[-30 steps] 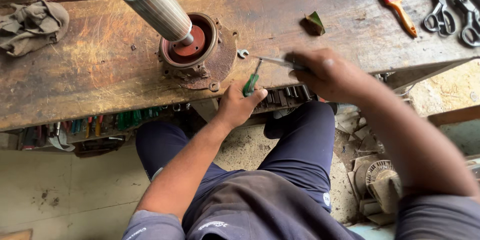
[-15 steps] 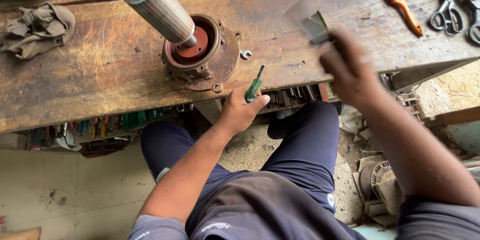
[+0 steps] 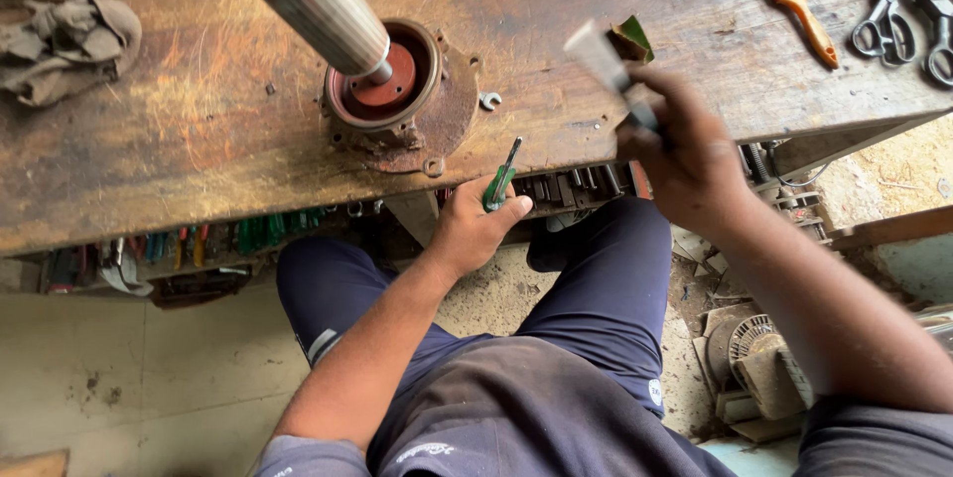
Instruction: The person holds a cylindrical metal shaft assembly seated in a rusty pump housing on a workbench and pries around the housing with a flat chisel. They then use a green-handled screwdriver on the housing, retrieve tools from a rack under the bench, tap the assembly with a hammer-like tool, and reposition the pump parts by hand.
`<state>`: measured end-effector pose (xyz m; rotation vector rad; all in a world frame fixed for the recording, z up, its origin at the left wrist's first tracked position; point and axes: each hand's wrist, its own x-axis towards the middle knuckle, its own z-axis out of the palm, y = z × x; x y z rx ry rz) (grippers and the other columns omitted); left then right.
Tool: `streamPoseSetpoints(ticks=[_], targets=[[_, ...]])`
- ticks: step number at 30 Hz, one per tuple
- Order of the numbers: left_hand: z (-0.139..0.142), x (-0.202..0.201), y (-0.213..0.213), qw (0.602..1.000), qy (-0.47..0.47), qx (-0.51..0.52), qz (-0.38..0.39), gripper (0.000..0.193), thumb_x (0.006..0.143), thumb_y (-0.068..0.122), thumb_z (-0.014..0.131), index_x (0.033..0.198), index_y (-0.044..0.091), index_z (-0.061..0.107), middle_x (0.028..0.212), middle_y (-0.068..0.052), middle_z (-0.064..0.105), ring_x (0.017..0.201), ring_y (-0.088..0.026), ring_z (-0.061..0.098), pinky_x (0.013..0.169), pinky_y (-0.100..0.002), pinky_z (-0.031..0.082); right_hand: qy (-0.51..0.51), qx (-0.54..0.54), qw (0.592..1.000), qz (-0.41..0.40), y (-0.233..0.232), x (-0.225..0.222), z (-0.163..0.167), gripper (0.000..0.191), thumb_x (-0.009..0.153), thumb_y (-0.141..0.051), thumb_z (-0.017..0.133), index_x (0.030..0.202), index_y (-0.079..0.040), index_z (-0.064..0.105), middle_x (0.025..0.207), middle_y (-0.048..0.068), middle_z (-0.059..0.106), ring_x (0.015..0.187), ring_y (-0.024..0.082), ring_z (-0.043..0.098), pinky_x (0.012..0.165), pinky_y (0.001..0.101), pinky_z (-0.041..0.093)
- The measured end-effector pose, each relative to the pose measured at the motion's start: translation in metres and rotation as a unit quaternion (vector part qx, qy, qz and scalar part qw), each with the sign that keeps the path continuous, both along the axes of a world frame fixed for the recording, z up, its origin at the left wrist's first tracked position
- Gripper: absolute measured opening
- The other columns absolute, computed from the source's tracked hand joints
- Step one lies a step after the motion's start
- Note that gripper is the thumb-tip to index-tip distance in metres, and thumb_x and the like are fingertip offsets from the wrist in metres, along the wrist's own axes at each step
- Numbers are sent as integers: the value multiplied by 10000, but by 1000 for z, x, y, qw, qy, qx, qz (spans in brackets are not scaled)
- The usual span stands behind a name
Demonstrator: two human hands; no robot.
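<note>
Since one second ago the right hand point(image 3: 685, 154) has lifted off the bench edge, where it met the left hand at the screwdriver, and now hovers above the wooden bench point(image 3: 199, 139), up and to the right of the left hand. It is closed around a pale, flat tool point(image 3: 606, 65); motion blur hides what kind of tool it is. Judgement: the two-handed work at the screwdriver is interrupted, and the right hand is bringing a different tool in.

The left hand point(image 3: 476, 229) stays at the bench's near edge, fingers wrapped round the green handle of the screwdriver point(image 3: 501, 179). The long axis of the screwdriver runs from the hand up and slightly right, with the metal tip pointing away from the person, toward the bench top. The tip is bare, touching nothing visible.

Up-left of the left hand stands the rusty flanged housing point(image 3: 397, 90) with its ribbed metal shaft point(image 3: 318, 0) leaning up-left. A small wrench point(image 3: 489, 100) lies between the housing and the right hand.
</note>
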<state>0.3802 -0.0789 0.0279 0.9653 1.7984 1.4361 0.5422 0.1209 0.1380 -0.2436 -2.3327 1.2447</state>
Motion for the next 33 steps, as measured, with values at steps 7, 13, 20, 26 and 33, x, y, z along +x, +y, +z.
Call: streamPoseSetpoints(ticks=[7,13,20,26,33], targets=[[0,1,-4,1000,-2,14,-5,328,920,297,726,749,97,531,618,48,438,610,-75,429,573,-291,406,-175,144,974,-17,-5,2,2,549,944,-32,571,1486,-109,523,1087,164,750,963,239,732,852,390,584],[-3,1,-6,1000,4,-12,0,307,905,299,728,755,97,551,607,42,447,599,-78,438,571,-296,411,-119,123,985,3,-8,4,3,425,1003,-94,565,1427,-114,581,982,115,758,858,195,739,781,355,609],[-9,1,-8,998,31,47,-3,317,922,295,733,777,80,551,662,44,439,649,-72,430,595,-285,420,-27,126,991,-31,-14,3,-7,445,977,-101,586,1420,-64,580,1004,113,724,916,218,682,810,390,570],[-9,0,-11,1000,9,21,-4,307,911,292,725,769,84,551,630,43,434,621,-74,414,569,-288,405,-26,-19,994,106,-16,2,-20,327,1058,-107,621,1370,-17,591,1006,115,681,952,174,626,862,386,536],[-9,1,-15,1000,-13,11,-1,313,925,273,718,750,93,531,622,57,427,603,-65,410,549,-286,390,-78,298,939,156,-36,1,-7,510,911,-123,671,1413,-83,591,1046,132,767,938,230,686,822,429,506]])
